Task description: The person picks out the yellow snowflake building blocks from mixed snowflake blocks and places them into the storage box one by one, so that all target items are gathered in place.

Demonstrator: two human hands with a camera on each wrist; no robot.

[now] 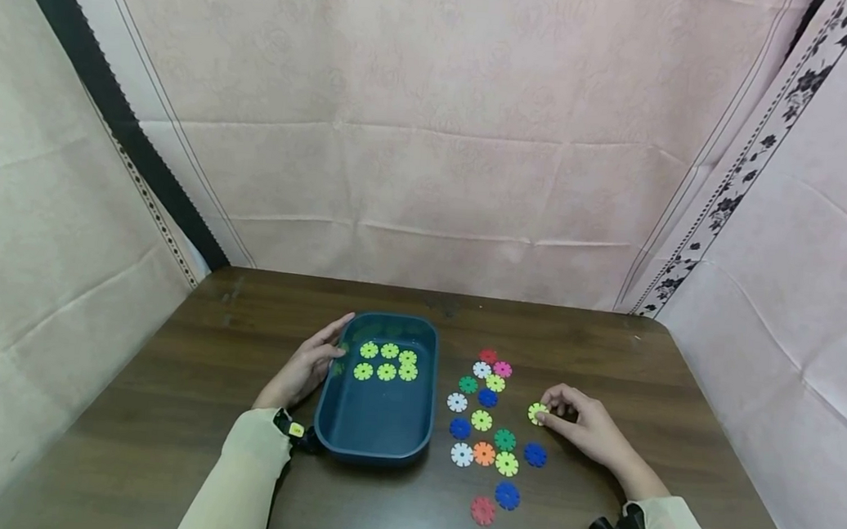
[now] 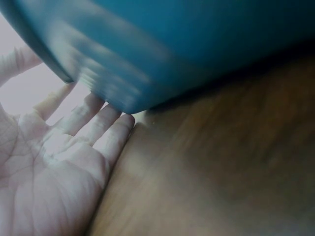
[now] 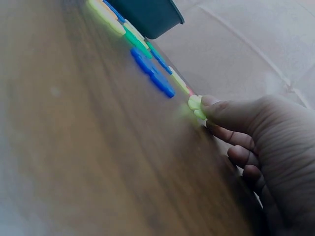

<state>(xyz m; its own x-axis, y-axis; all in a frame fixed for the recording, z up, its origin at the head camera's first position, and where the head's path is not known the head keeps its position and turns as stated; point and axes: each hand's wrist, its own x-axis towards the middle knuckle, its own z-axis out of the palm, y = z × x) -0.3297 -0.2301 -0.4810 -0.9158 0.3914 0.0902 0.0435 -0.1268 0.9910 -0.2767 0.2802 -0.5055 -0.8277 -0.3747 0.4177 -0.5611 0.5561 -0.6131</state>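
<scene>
A blue tray point(image 1: 375, 425) holds several yellow-green flower-shaped discs point(image 1: 386, 372) in two rows at its far half. My left hand point(image 1: 305, 368) grips the tray's left side, thumb at the rim; in the left wrist view the fingers of that hand point(image 2: 64, 152) lie against the outside of the tray point(image 2: 147, 54). To the right of the loose discs, my right hand point(image 1: 589, 428) pinches a yellow-green disc point(image 1: 536, 413) between thumb and fingers. The right wrist view shows this disc point(image 3: 196, 105) at the fingertips of my right hand point(image 3: 261, 132), close to the table surface.
Loose discs in blue, white, green, red, pink, orange and yellow-green lie between the tray and my right hand, among them a blue disc point(image 1: 536, 454) and a red disc point(image 1: 483, 510). The wooden table point(image 1: 161, 435) ends at hanging pale cloth point(image 1: 444, 176).
</scene>
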